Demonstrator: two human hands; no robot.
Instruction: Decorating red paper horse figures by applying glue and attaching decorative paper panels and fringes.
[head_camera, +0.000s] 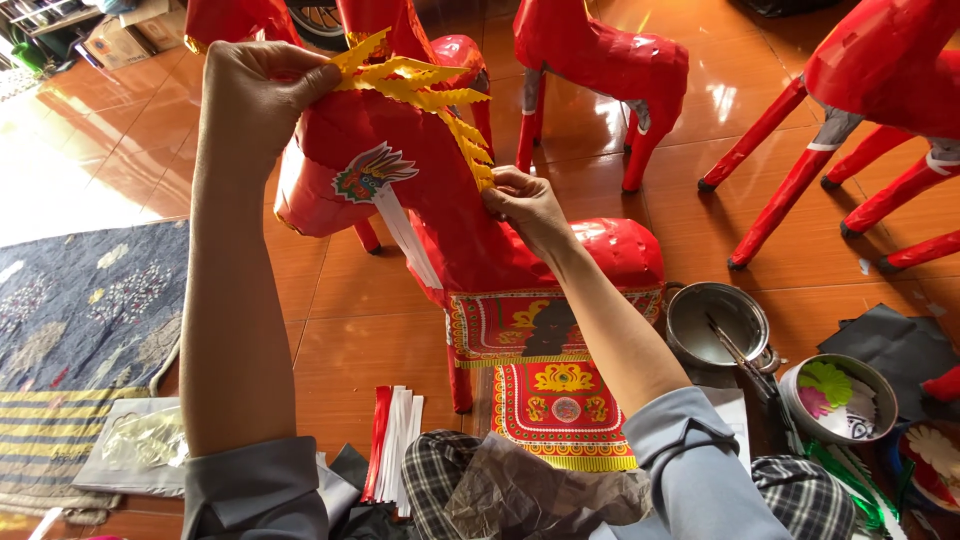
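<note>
The left hand (255, 85), in the upper left of the frame, pinches the top end of a yellow fringe (425, 95) between thumb and fingers at the head of a red paper horse (450, 220); the right hand (525, 205), near the centre, presses the lower end of the same fringe against the horse's neck with its fingertips closed on the strip; the fringe runs down the back of the neck between the two hands, its jagged teeth pointing right. A colourful paper eye (370, 172) sits on the side of the head, with a white strip (405, 235) hanging below it; a red and yellow patterned cloth (560, 400) drapes over the horse's back toward the lower centre. To the right of the horse stands a metal pot (715, 325) with a brush in it, and beside that a round tin (840, 400) of paper cut-outs; other red horses (600, 60) stand along the top of the frame; a bundle of red and white strips (395, 440) lies on the floor at lower centre; a blue mat (80, 320) lies at the left.
</note>
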